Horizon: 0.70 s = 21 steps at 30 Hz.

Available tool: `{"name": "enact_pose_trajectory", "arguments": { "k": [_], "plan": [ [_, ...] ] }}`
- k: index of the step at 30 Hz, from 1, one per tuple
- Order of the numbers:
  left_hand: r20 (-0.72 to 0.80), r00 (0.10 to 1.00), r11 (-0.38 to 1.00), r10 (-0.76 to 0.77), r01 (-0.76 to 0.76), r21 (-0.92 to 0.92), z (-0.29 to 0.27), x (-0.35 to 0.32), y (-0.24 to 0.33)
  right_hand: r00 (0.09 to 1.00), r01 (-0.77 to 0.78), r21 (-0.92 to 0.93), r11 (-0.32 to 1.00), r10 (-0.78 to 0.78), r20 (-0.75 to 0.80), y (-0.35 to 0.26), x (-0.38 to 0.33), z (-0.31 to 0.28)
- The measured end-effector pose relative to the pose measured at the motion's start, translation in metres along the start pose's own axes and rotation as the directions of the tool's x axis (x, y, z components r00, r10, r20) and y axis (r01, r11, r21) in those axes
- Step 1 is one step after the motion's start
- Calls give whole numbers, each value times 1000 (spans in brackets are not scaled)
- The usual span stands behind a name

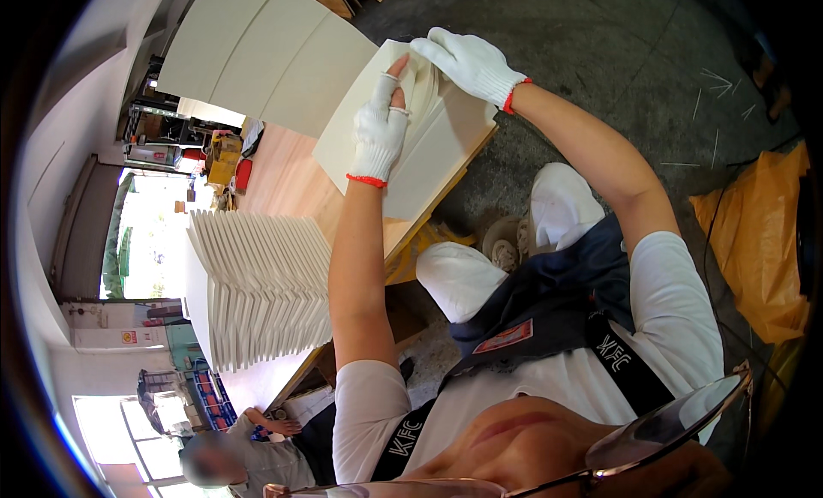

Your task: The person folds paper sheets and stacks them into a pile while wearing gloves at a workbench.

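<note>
My left hand [380,136], in a white knit glove with bare fingertips showing, lies on a cream sheet [347,121] with its fingers stretched out. My right hand [473,67], in a white glove with a red cuff, closes over the far edge of several curved white sheets [423,91]. Its fingertips are partly hidden there. Beneath both hands, more pale sheets [450,142] lie on the near side of the wooden table [287,168].
A tall stack of bent white sheets [261,284] stands to the left. Larger pale panels [266,57] lie beyond my hands. Another person [257,459] is at the lower left. Orange sheeting [754,237] lies on the right, and grey floor [600,69] shows past the table edge.
</note>
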State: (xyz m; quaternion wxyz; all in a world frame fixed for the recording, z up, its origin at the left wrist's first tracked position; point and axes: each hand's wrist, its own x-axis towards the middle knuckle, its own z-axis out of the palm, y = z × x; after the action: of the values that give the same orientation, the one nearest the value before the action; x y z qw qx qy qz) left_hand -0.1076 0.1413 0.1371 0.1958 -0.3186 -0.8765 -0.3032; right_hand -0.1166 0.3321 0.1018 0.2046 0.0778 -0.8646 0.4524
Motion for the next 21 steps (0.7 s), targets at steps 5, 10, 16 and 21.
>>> {"name": "enact_pose_trajectory", "arguments": {
  "k": [5, 10, 16, 21],
  "plan": [
    [230, 942, 968, -246, 252, 5, -6, 2, 7, 997, 73, -60, 996, -73, -4, 1, -3, -3],
    [201, 951, 971, -233, 215, 106, -4, 1, 4, 999, 38, -58, 998, -36, 32, -3, -3, -5],
    [88, 988, 992, -127, 126, 10, -2, -1, 8, 999, 40, -52, 998, -39, 30, -2, -4, -6],
    [169, 979, 991, -113, 99, 91, -6, 2, 7, 1000, -19, -18, 1000, 20, 4, 3, 1, 0]
  ]
}}
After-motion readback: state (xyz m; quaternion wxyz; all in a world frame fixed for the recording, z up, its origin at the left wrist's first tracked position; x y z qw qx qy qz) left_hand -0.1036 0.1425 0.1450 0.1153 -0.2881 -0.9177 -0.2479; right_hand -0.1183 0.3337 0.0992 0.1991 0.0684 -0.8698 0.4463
